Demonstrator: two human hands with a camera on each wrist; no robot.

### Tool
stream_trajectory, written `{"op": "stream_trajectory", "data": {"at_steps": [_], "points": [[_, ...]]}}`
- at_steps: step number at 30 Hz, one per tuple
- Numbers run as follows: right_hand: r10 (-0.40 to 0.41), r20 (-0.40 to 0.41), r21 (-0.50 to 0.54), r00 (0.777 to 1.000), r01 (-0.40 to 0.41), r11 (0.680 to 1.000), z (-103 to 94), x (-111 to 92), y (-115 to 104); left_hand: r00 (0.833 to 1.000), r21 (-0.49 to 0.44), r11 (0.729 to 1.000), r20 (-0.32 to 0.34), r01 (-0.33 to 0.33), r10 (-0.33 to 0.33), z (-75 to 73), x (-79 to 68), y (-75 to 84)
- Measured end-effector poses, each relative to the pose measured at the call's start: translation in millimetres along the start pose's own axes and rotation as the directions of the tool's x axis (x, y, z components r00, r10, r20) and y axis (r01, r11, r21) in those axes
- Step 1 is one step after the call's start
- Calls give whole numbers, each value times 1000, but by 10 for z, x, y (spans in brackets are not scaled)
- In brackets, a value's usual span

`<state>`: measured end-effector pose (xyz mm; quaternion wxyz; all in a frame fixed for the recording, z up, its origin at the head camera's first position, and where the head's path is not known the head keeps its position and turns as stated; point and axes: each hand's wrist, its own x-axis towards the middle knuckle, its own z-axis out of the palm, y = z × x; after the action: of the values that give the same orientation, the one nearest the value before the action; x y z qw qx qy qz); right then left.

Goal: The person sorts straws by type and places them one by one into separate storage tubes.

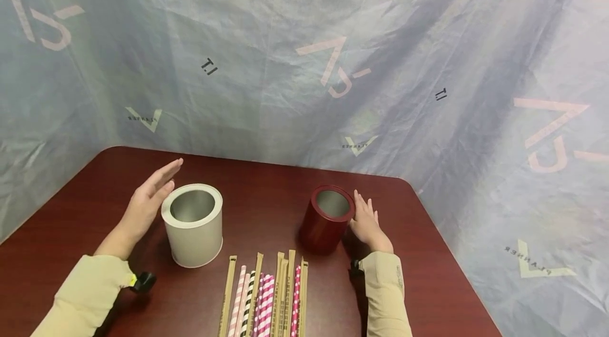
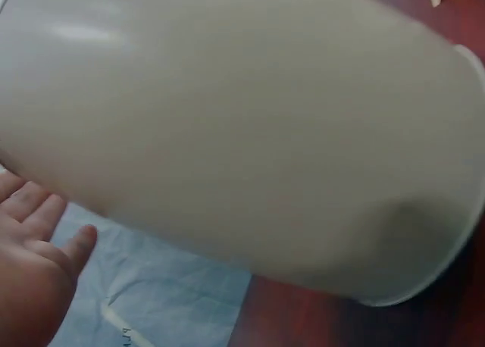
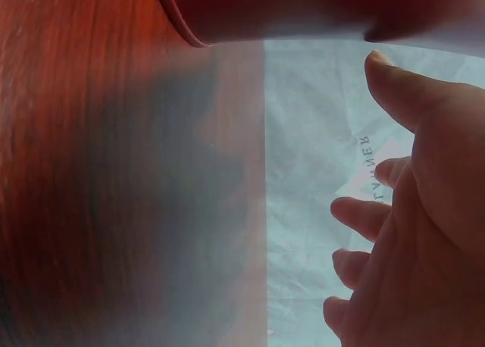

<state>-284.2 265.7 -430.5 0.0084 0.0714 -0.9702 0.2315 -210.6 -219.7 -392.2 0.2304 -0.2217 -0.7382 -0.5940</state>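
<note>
A cream round canister (image 1: 194,239) with an open top stands on the left of the table. My left hand (image 1: 148,199) is beside its left rim with fingers straight, and in the left wrist view the canister wall (image 2: 250,135) fills most of the frame. On the right stands a dark red canister (image 1: 320,228), also open at the top. My right hand (image 1: 367,223) is held at its right side, fingers extended; the right wrist view shows the thumb (image 3: 402,93) just below the red wall (image 3: 303,10), with a small gap. Neither hand grips anything.
Several paper straws (image 1: 266,305), some in brown paper wrappers, some striped or dotted, lie side by side at the table's front middle. The dark red-brown table (image 1: 257,199) has rounded far corners. A printed grey cloth (image 1: 266,93) hangs behind and at both sides.
</note>
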Motion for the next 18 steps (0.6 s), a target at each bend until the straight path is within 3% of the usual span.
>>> {"op": "stream_trajectory", "data": {"at_steps": [9,18], "points": [[22,18,15,1000,-23,1000,33,-41,36,998,81,997,65,6,-11,38,-181,-12],[41,80,-91,996,-34,995,-82,-140,33,991,110,994,132,-17,2,53,-281,-45]]}}
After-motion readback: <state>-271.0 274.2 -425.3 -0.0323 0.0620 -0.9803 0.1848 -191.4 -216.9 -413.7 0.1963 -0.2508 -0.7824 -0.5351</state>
